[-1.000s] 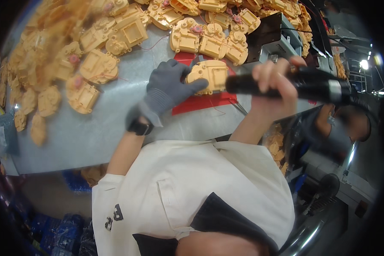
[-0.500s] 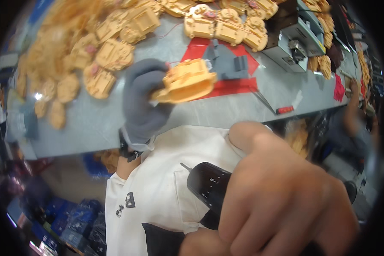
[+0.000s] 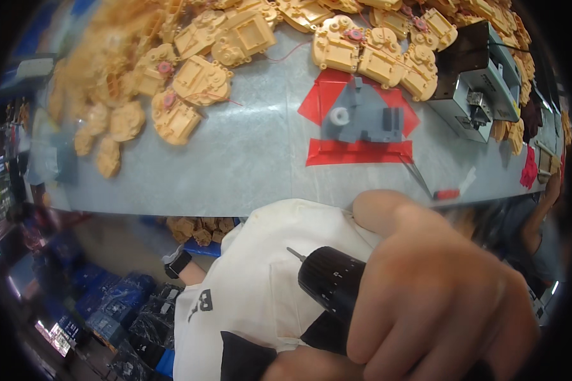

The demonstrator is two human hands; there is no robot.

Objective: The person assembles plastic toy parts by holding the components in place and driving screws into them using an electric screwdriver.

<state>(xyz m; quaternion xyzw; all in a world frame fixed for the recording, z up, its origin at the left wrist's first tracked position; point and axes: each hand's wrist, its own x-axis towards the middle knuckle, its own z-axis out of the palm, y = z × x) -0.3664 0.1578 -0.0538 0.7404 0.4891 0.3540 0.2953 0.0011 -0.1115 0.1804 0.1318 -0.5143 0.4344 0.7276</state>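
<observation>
A black electric screwdriver (image 3: 329,277) is gripped in my right hand (image 3: 445,292), close to the camera, its thin bit pointing up and left. My left hand (image 3: 151,236), in a grey glove with a watch at the wrist, is below the table edge at the left. It is smeared by motion, so its fingers and anything in them cannot be made out. On the table, a grey fixture (image 3: 362,114) with a white round post sits on red tape (image 3: 356,153). No yellow housing lies on the fixture.
Yellow plastic housings (image 3: 200,79), some with pinkish round parts and thin red wires, crowd the table's far and left sides. A grey metal device (image 3: 467,95) stands at the right. Tweezers (image 3: 416,171) and a red-handled tool (image 3: 446,194) lie nearby. Another person (image 3: 521,232) is at far right.
My left hand, which held a yellow housing over the table, has dropped down and left past the table edge. The fixture is uncovered. My right hand still grips the screwdriver.
</observation>
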